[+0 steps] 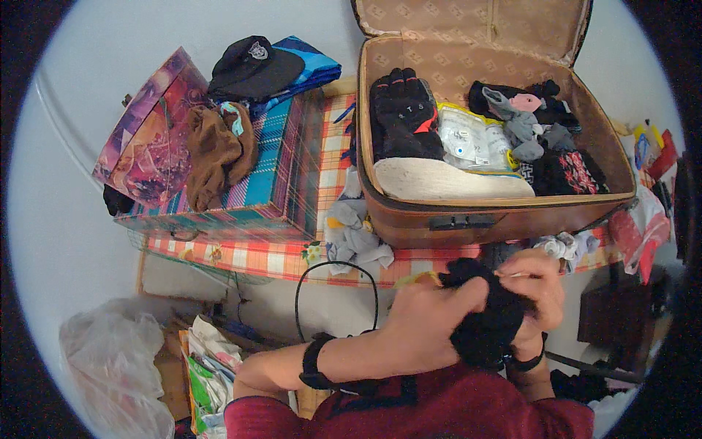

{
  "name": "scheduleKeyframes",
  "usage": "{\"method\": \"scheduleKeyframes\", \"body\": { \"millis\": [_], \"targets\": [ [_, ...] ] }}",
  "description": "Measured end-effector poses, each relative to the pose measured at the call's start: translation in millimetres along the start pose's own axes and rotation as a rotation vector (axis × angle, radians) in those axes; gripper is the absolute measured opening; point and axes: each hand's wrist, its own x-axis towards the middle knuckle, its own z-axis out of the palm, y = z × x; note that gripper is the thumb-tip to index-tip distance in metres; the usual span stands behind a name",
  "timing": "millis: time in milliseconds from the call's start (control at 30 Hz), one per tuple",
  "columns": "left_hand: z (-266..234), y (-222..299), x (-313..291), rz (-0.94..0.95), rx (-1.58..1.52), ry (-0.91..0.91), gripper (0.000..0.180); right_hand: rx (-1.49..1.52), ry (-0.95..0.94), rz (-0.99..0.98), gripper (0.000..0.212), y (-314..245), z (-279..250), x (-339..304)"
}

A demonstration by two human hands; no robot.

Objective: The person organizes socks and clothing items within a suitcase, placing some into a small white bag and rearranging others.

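Observation:
A bunched piece of black knitted cloth [488, 333], perhaps a sock or a glove, is held up in front of my chest. My left hand [428, 318] grips it from the left, the thumb lying over its upper part. On its right side my right hand [542, 289] holds it with bent fingers. Just beyond both hands stands an open brown suitcase [398, 216]. Inside lie black gloves [402, 110], a clear packet with yellow edges [472, 143], a white insole-like pad [446, 181] and several rolled socks [523, 135].
Left of the suitcase, a plaid box [285, 164] bears a black cap [252, 69], brown cloth [212, 164] and a purple printed box [146, 139]. Grey socks [355, 234] lie on the checked tablecloth [270, 263]. A plastic bag [110, 366] sits lower left.

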Motion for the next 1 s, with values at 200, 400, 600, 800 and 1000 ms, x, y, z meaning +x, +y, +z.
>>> {"method": "scheduleKeyframes", "body": {
  "millis": [200,400,600,800,1000],
  "targets": [
    [-5,-44,-30,-0.238,0.145,0.09,0.034,0.343,-0.276,0.206,0.027,8,25,-15],
    [-4,-65,-42,-0.214,0.047,0.155,0.033,0.993,-0.533,0.931,0.026,7,30,-23],
    [14,-92,-38,-0.2,-0.296,0.065,0.028,1.132,-0.261,1.132,0.012,22,37,-39],
    [30,-82,-24,-0.804,-1.144,-0.278,0.037,1.074,-0.062,1.252,0.014,34,21,-51],
    [55,-63,-8,-0.871,-1.196,-0.399,0.042,1.208,-0.003,1.315,0.013,43,-2,-59]
  ]
}}
